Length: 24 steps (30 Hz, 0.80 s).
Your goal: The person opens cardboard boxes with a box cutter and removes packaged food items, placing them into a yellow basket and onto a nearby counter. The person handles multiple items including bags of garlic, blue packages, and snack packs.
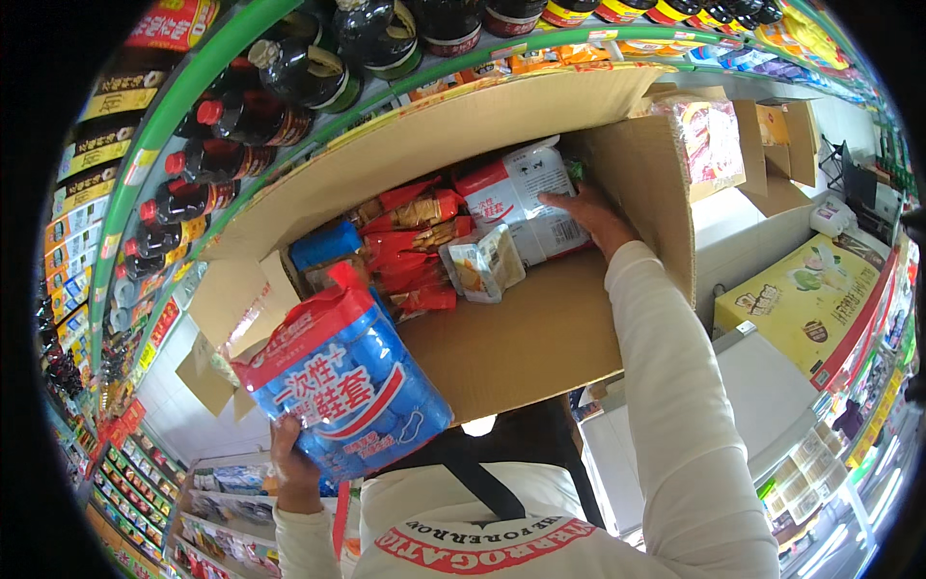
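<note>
My left hand [293, 463] grips the lower left edge of a plastic pack [354, 391] with a red top and blue bundled contents. This pack is tilted in front of a large open cardboard box [521, 347]. Inside the box, my right hand [597, 217] holds the right edge of a white and red plastic pack [524, 195], thumb across its printed face and the other fingers mostly hidden. Left of that lie several red snack bags [416, 246]. A small clear-and-white food packet [483, 264] leans against them, and a blue package [325, 246] sits in the left corner.
Green-edged shelves with dark sauce bottles [246, 116] curve along the box's far and left sides. Other open cartons [778, 145] stand to the right, near a yellow printed box [803, 304]. A smaller carton [253, 297] is left of the large box.
</note>
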Each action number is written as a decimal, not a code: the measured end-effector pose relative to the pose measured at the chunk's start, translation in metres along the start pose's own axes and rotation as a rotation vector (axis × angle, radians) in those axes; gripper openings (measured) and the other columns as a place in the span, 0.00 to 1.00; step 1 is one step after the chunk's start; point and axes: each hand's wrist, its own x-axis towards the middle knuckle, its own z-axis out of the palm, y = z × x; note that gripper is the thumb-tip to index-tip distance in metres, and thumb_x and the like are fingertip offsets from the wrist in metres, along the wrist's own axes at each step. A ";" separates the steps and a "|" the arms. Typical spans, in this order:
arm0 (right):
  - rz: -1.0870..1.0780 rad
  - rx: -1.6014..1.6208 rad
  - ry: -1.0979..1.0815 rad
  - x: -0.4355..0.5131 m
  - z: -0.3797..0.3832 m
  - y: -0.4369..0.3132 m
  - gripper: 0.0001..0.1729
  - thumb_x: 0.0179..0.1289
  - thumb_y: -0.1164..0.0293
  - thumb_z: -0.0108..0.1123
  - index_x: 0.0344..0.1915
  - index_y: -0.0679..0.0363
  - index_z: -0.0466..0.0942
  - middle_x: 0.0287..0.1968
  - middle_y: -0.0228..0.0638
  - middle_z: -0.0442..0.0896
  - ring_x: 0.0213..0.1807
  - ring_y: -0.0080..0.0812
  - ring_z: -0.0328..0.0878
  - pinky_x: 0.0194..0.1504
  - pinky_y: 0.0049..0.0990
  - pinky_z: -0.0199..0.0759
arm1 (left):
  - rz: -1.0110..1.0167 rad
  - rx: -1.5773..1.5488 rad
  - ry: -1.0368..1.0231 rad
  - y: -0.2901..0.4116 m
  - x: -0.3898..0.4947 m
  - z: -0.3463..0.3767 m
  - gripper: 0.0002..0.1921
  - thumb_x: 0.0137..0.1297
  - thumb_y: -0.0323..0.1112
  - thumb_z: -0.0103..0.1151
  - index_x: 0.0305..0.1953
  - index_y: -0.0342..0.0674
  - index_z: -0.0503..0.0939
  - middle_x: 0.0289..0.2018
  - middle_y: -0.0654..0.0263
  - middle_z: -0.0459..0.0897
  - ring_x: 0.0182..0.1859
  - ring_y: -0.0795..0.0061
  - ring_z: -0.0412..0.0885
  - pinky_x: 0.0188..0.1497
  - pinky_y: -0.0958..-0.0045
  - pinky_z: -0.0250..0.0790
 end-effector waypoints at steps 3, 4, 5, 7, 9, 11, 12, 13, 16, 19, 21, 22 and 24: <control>0.051 0.118 -0.184 -0.022 -0.007 -0.026 0.38 0.52 0.58 0.80 0.61 0.61 0.78 0.55 0.40 0.86 0.55 0.38 0.83 0.59 0.34 0.73 | -0.067 -0.035 -0.002 -0.014 0.008 -0.001 0.37 0.66 0.44 0.61 0.72 0.34 0.61 0.63 0.53 0.76 0.62 0.59 0.78 0.66 0.58 0.71; 0.023 0.022 -0.168 -0.030 -0.005 -0.037 0.37 0.53 0.58 0.80 0.60 0.62 0.78 0.55 0.41 0.86 0.54 0.38 0.83 0.59 0.34 0.74 | -0.071 -0.056 -0.026 -0.015 0.010 0.001 0.38 0.66 0.44 0.61 0.72 0.34 0.61 0.63 0.53 0.76 0.62 0.59 0.78 0.66 0.58 0.72; -0.021 -0.061 -0.168 -0.039 -0.001 -0.047 0.36 0.54 0.58 0.80 0.59 0.63 0.78 0.54 0.41 0.87 0.54 0.38 0.84 0.58 0.34 0.74 | -0.078 -0.081 -0.054 -0.016 0.012 0.004 0.38 0.66 0.44 0.62 0.72 0.34 0.60 0.63 0.53 0.76 0.62 0.59 0.78 0.66 0.58 0.72; -0.090 -0.254 -0.074 -0.062 0.004 -0.065 0.36 0.53 0.59 0.79 0.59 0.64 0.78 0.52 0.43 0.87 0.53 0.39 0.85 0.58 0.35 0.75 | -0.102 -0.083 -0.052 -0.013 0.012 0.008 0.39 0.66 0.43 0.62 0.73 0.34 0.59 0.64 0.52 0.75 0.63 0.58 0.78 0.66 0.57 0.73; -0.167 -0.471 0.111 -0.089 0.002 -0.081 0.38 0.51 0.60 0.79 0.60 0.66 0.78 0.51 0.49 0.87 0.53 0.43 0.85 0.58 0.38 0.75 | -0.099 -0.117 -0.100 -0.010 0.012 0.011 0.38 0.66 0.43 0.62 0.73 0.34 0.59 0.64 0.52 0.75 0.63 0.58 0.78 0.66 0.57 0.73; -0.205 -0.476 0.230 -0.124 -0.004 -0.092 0.34 0.54 0.64 0.77 0.58 0.68 0.77 0.49 0.51 0.87 0.52 0.44 0.86 0.56 0.38 0.76 | -0.092 -0.095 -0.090 -0.009 0.012 0.013 0.38 0.67 0.43 0.61 0.73 0.35 0.59 0.65 0.52 0.75 0.64 0.57 0.78 0.66 0.57 0.73; -0.245 -0.391 0.250 -0.144 -0.010 -0.096 0.33 0.55 0.65 0.76 0.58 0.68 0.77 0.49 0.49 0.88 0.51 0.42 0.86 0.56 0.36 0.77 | -0.088 -0.098 -0.100 -0.009 0.013 0.014 0.37 0.68 0.43 0.61 0.73 0.35 0.59 0.65 0.52 0.75 0.64 0.57 0.78 0.66 0.56 0.73; -0.238 -0.309 0.287 -0.163 -0.013 -0.098 0.31 0.56 0.66 0.76 0.58 0.68 0.77 0.48 0.48 0.88 0.50 0.40 0.86 0.55 0.35 0.77 | -0.080 -0.113 -0.117 -0.009 0.013 0.015 0.37 0.69 0.43 0.60 0.73 0.35 0.59 0.65 0.52 0.75 0.64 0.57 0.78 0.66 0.56 0.73; -0.274 -0.010 0.201 -0.223 -0.026 -0.100 0.32 0.62 0.73 0.73 0.63 0.71 0.71 0.52 0.41 0.85 0.51 0.29 0.82 0.56 0.30 0.77 | -0.062 -0.117 -0.103 -0.009 0.013 0.019 0.35 0.70 0.43 0.59 0.73 0.35 0.60 0.64 0.52 0.76 0.64 0.57 0.78 0.66 0.56 0.73; -0.312 0.248 0.175 -0.263 -0.023 -0.096 0.38 0.59 0.64 0.77 0.63 0.71 0.71 0.51 0.42 0.86 0.50 0.31 0.82 0.56 0.31 0.76 | -0.023 -0.180 -0.105 -0.004 0.010 0.025 0.33 0.72 0.41 0.57 0.72 0.35 0.61 0.64 0.53 0.76 0.64 0.57 0.78 0.66 0.56 0.73; -0.283 0.426 0.174 -0.280 -0.016 -0.094 0.44 0.56 0.60 0.79 0.66 0.71 0.69 0.53 0.43 0.84 0.53 0.33 0.82 0.57 0.31 0.76 | -0.047 -0.188 -0.094 0.003 0.011 0.030 0.32 0.72 0.40 0.57 0.72 0.35 0.61 0.64 0.53 0.76 0.64 0.57 0.78 0.65 0.55 0.73; -0.291 0.474 0.180 -0.286 -0.011 -0.094 0.45 0.56 0.60 0.79 0.66 0.71 0.68 0.54 0.43 0.84 0.53 0.33 0.82 0.57 0.31 0.76 | -0.032 -0.197 -0.093 0.005 0.010 0.033 0.32 0.72 0.40 0.57 0.72 0.35 0.61 0.64 0.53 0.76 0.63 0.57 0.78 0.65 0.55 0.74; -0.285 0.561 0.221 -0.307 -0.003 -0.099 0.44 0.57 0.61 0.79 0.66 0.71 0.68 0.54 0.43 0.84 0.53 0.33 0.82 0.57 0.32 0.76 | -0.016 -0.236 -0.069 0.011 0.007 0.042 0.32 0.70 0.39 0.60 0.71 0.36 0.62 0.64 0.54 0.76 0.63 0.58 0.78 0.66 0.55 0.73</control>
